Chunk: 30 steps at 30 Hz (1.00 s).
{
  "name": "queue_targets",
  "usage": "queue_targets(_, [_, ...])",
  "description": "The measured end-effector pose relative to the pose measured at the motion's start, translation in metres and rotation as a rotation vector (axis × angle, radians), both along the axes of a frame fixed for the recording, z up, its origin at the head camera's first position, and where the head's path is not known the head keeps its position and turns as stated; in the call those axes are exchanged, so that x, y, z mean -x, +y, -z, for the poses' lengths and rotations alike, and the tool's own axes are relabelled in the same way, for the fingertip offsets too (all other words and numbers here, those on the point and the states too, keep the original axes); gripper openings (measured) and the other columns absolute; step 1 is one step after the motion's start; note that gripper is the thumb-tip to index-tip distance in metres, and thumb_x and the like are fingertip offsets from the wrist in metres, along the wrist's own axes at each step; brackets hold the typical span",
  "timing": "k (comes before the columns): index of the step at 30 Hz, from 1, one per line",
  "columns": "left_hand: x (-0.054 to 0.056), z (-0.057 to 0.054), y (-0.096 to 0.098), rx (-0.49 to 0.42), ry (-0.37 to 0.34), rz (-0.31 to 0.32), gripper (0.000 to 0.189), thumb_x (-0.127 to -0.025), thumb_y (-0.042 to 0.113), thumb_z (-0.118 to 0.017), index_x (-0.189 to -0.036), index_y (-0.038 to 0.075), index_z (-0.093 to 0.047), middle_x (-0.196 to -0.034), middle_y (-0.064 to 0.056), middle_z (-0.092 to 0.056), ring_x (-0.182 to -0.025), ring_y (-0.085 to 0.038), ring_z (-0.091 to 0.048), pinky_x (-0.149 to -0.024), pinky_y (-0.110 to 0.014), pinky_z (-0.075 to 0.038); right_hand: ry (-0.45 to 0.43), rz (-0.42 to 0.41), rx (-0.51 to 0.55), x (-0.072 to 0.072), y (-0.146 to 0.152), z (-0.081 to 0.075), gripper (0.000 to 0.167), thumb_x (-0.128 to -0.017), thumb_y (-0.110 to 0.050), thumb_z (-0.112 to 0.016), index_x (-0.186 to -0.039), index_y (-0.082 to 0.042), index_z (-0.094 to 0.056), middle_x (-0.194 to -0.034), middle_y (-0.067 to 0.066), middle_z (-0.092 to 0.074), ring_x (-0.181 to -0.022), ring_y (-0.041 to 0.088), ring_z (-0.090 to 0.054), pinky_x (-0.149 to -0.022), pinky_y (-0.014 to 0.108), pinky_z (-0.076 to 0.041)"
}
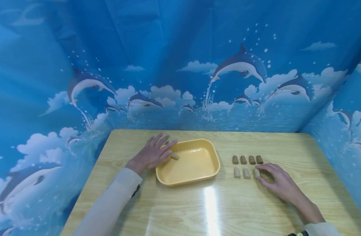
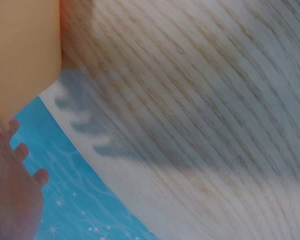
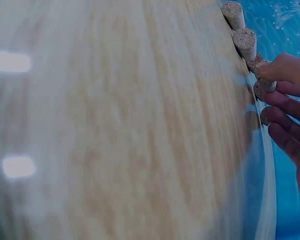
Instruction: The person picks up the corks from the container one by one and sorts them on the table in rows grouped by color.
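My right hand point(image 1: 278, 180) pinches a light cork stopper point(image 1: 257, 173) between thumb and fingertips at the right end of a front row. Two more light corks point(image 1: 246, 173) stand to its left. Behind them runs a row of several dark brown corks point(image 1: 252, 160). In the right wrist view, the pinched cork point(image 3: 268, 84) shows between thumb and index finger. My left hand point(image 1: 152, 154) spreads its fingers over the left rim of a yellow plastic tray point(image 1: 195, 165). One light cork point(image 1: 175, 156) lies in the tray beside those fingers; the left wrist view shows only part of that hand.
The tray stands left of the cork rows on a wood-grain table point(image 1: 180, 209). A blue curtain point(image 1: 174, 65) printed with dolphins hangs behind the table and along its sides. Light glares off the tabletop in front of the tray.
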<state>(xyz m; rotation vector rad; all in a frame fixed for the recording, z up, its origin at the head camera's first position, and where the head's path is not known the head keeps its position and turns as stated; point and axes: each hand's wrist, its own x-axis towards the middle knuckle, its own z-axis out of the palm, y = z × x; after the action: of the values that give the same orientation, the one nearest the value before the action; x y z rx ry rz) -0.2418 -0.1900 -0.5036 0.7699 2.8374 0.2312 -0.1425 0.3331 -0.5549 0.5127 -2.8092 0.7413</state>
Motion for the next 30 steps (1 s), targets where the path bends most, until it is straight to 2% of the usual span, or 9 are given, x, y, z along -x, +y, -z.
queue_targets(6, [0.0003, -0.0019, 0.0003, -0.003, -0.026, 0.017, 0.061, -0.118, 0.056, -0.026, -0.176, 0.040, -0.013, -0.185, -0.006, -0.011, -0.171, -0.037, -0.009, -0.138, -0.063, -0.010, -0.050, -0.007, 0.023, 0.0028, 0.0022, 0.0029, 0.043, -0.092, -0.016, -0.088, -0.133, -0.008, -0.074, -0.127, 0.016, -0.075, -0.121, 0.045, -0.067, -0.098, 0.070, -0.052])
queue_targets(13, [-0.0014, 0.0008, -0.0021, -0.010, 0.044, 0.112, 0.064, -0.118, 0.055, -0.029, -0.177, 0.031, -0.018, -0.186, 0.000, -0.010, -0.171, -0.033, -0.013, -0.138, -0.064, -0.014, -0.086, -0.002, 0.026, 0.0030, 0.0019, 0.0034, 0.043, -0.094, -0.016, -0.086, -0.135, -0.007, -0.074, -0.129, 0.018, -0.074, -0.123, 0.047, -0.065, -0.100, 0.071, -0.052])
queue_targets(16, [-0.0021, 0.0037, -0.0042, -0.002, 0.062, 0.133, 0.065, -0.118, 0.055, -0.028, -0.177, 0.028, -0.018, -0.186, 0.001, -0.010, -0.171, -0.032, -0.014, -0.138, -0.063, -0.015, -0.086, -0.008, 0.023, 0.0034, 0.0011, 0.0041, 0.044, -0.095, -0.017, -0.086, -0.136, -0.008, -0.074, -0.130, 0.017, -0.074, -0.124, 0.046, -0.065, -0.101, 0.072, -0.051])
queue_targets(24, [-0.0014, 0.0052, -0.0078, -0.012, 0.082, 0.141, 0.066, -0.119, 0.052, -0.031, -0.177, 0.024, -0.017, -0.185, 0.003, -0.011, -0.171, -0.031, -0.015, -0.138, -0.061, -0.015, -0.042, -0.020, 0.013, 0.0040, -0.0006, 0.0043, 0.043, -0.094, -0.017, -0.087, -0.136, -0.011, -0.075, -0.127, 0.010, -0.076, -0.120, 0.039, -0.068, -0.099, 0.063, -0.053])
queue_targets(30, [-0.0020, 0.0026, -0.0086, -0.032, 0.066, 0.130, 0.066, -0.119, 0.049, -0.032, -0.177, 0.023, -0.014, -0.185, 0.001, -0.012, -0.171, -0.032, -0.015, -0.138, -0.062, -0.014, -0.063, -0.016, 0.015, 0.0042, -0.0004, 0.0047, 0.043, -0.095, -0.016, -0.086, -0.136, -0.009, -0.074, -0.128, 0.013, -0.075, -0.122, 0.042, -0.067, -0.101, 0.066, -0.052])
